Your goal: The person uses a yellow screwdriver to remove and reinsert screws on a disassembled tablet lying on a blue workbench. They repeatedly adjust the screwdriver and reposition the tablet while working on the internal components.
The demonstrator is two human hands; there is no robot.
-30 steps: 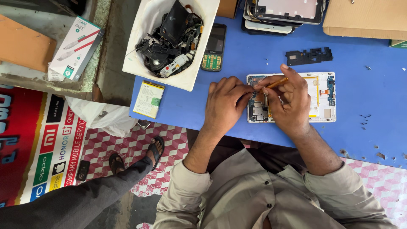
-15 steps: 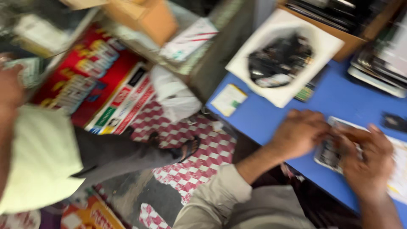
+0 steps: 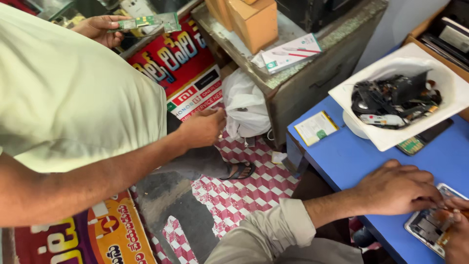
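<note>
Left hand point(image 3: 398, 189) grip pressed flat on phone point(image 3: 430, 226), right hand point(image 3: 457, 234) grip pinching tool point(image 3: 447, 219) just beside, blue tabletop point(image 3: 351, 159) beneath

Red-white flat box point(image 3: 291, 54) on stone counter point(image 3: 312, 58); yellow-green card point(image 3: 316, 128) on blue table point(image 3: 351, 161).

The person's left hand point(image 3: 398, 190) lay flat, palm down, fingers together and stretched rightward, forearm bare below a rolled sleeve. The right hand point(image 3: 457, 234) sat at the frame edge, mostly cut off.

Blue table point(image 3: 342, 161), white tray point(image 3: 391, 139), red-and-white checked floor point(image 3: 244, 188), pale green shirt point(image 3: 73, 93).
</note>
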